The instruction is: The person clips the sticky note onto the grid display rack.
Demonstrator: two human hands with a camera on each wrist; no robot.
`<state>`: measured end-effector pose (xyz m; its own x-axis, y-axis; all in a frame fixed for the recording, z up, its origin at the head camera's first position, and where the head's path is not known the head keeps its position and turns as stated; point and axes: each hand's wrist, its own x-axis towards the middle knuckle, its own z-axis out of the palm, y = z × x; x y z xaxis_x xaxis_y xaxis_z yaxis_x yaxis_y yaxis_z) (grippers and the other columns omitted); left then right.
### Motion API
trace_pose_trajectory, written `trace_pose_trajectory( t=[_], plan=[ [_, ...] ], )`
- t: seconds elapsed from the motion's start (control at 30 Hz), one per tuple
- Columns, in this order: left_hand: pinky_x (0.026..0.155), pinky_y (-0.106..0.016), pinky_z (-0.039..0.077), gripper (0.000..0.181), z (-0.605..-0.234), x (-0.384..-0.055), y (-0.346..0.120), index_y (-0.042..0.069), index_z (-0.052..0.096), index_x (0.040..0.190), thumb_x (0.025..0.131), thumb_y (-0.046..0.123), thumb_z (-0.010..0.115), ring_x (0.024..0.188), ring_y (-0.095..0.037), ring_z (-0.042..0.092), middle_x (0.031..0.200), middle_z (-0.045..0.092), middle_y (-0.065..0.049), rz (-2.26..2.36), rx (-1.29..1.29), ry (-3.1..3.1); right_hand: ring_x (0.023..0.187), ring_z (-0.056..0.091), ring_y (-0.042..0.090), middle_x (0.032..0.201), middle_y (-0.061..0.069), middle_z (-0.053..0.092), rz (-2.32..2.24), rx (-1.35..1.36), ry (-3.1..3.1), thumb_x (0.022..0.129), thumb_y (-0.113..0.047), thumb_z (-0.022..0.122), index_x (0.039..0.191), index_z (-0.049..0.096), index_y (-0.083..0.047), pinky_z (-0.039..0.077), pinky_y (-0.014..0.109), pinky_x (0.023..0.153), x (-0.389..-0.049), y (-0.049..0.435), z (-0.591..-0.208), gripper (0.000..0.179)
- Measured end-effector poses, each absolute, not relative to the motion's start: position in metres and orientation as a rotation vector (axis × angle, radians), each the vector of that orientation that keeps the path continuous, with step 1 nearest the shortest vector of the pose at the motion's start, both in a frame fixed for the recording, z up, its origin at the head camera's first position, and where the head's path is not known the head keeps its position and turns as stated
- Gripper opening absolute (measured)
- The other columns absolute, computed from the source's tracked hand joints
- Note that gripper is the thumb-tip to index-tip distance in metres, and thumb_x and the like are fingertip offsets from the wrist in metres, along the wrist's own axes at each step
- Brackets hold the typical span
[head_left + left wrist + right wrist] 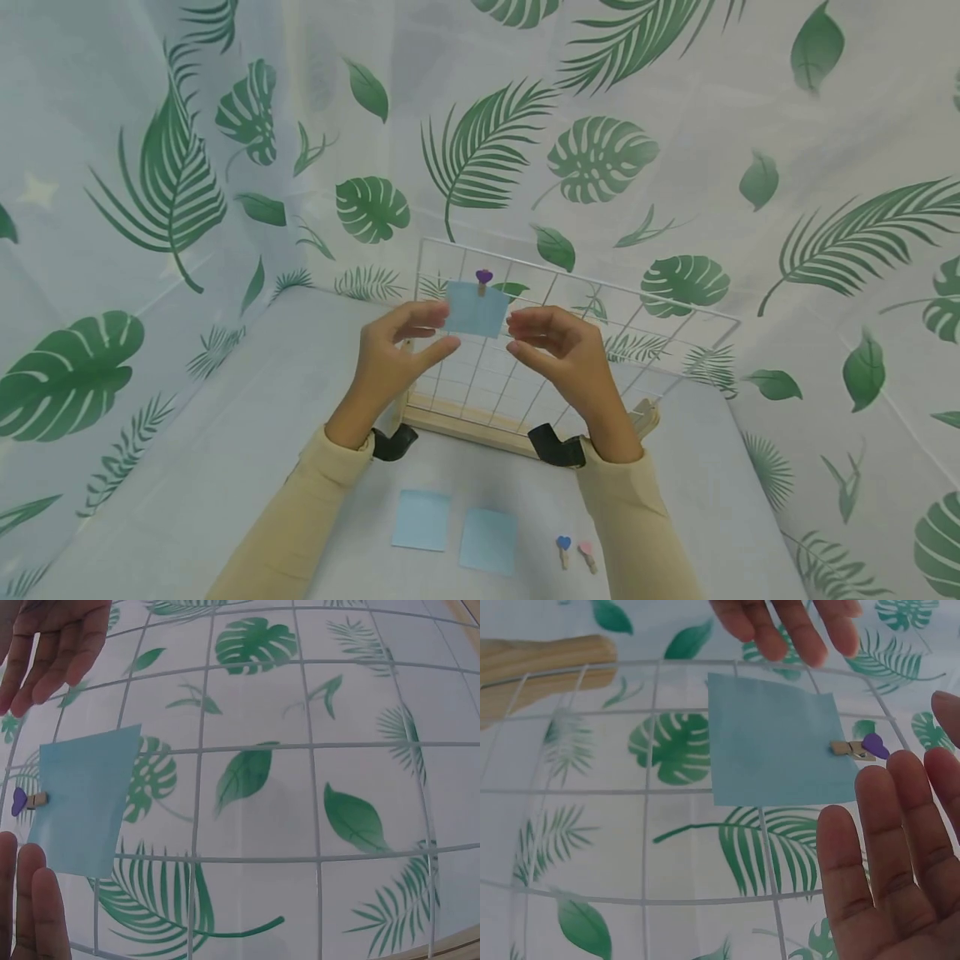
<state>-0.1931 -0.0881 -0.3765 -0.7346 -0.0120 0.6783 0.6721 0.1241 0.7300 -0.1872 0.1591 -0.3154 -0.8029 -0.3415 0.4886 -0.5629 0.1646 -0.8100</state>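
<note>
A light blue square paper note [477, 309] hangs on the white wire grid [555, 287]. At its top edge is a small wooden clothespin with a purple heart [483, 277], also seen in the left wrist view as a purple-heart clothespin [30, 799]. To the left of the note is my left hand [392, 343], fingers extended with nothing between them. My right hand [573, 348] mirrors it on the right side, likewise holding nothing. In the right wrist view the blue note [776, 742] lies between the fingers of both hands, apart from them.
The grid stands in a wooden base [465, 427]. Nearer me on the white table lie two blue notes, a left one [422, 520] and a right one [488, 542]. Beside them are a blue-heart clothespin [564, 550] and a pink-heart clothespin [588, 556]. Leaf-print cloth hangs behind.
</note>
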Motion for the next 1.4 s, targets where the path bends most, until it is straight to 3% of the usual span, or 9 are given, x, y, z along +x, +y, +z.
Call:
trace_pose_trajectory(
  t=[0.1, 0.2, 0.83, 1.1, 1.4],
  plan=[
    [0.094, -0.03, 0.063, 0.045, -0.376, -0.191, -0.089, -0.004, 0.074, 0.124, 0.082, -0.005, 0.089, 0.11, -0.035, 0.074, 0.121, 0.078, -0.018, -1.68, -0.646, -1.902, 0.108, 0.072, 0.008, 0.114, -0.007, 0.076, 1.718, 0.898, -2.244, 0.088, 0.019, 0.074, 0.122, 0.067, 0.017, 0.059, 0.025, 0.1, -0.186, 0.163, -0.317, 0.035],
    [0.095, -0.031, 0.063, 0.045, -0.378, -0.188, -0.089, -0.004, 0.074, 0.125, 0.082, -0.005, 0.088, 0.112, -0.035, 0.074, 0.121, 0.078, -0.018, -1.705, -0.659, -1.923, 0.109, 0.072, 0.008, 0.113, -0.013, 0.075, 1.724, 0.914, -2.244, 0.088, 0.018, 0.074, 0.122, 0.067, 0.016, 0.059, 0.025, 0.1, -0.184, 0.166, -0.321, 0.035],
    [0.096, -0.031, 0.062, 0.042, -0.392, -0.17, -0.087, -0.002, 0.074, 0.126, 0.089, 0.012, 0.089, 0.111, -0.032, 0.074, 0.12, 0.078, -0.017, -1.733, -0.672, -1.956, 0.109, 0.073, 0.008, 0.114, -0.008, 0.076, 1.769, 0.981, -2.183, 0.088, 0.02, 0.074, 0.117, 0.067, 0.019, 0.06, 0.024, 0.097, -0.175, 0.188, -0.347, 0.03],
    [0.098, -0.031, 0.06, 0.053, -0.396, -0.169, -0.09, 0.002, 0.076, 0.125, 0.094, 0.043, 0.086, 0.111, -0.03, 0.074, 0.12, 0.079, -0.013, -1.716, -0.694, -1.958, 0.109, 0.072, 0.007, 0.116, -0.007, 0.075, 1.78, 0.983, -2.172, 0.088, 0.021, 0.073, 0.117, 0.066, 0.02, 0.06, 0.024, 0.096, -0.173, 0.192, -0.352, 0.03],
    [0.098, -0.03, 0.06, 0.048, -0.402, -0.166, -0.09, 0.002, 0.076, 0.125, 0.093, 0.036, 0.088, 0.109, -0.028, 0.074, 0.119, 0.079, -0.012, -1.748, -0.677, -1.98, 0.107, 0.073, 0.008, 0.114, -0.007, 0.076, 1.79, 0.936, -2.203, 0.089, 0.021, 0.072, 0.117, 0.066, 0.019, 0.06, 0.024, 0.096, -0.168, 0.199, -0.359, 0.029]
  ],
)
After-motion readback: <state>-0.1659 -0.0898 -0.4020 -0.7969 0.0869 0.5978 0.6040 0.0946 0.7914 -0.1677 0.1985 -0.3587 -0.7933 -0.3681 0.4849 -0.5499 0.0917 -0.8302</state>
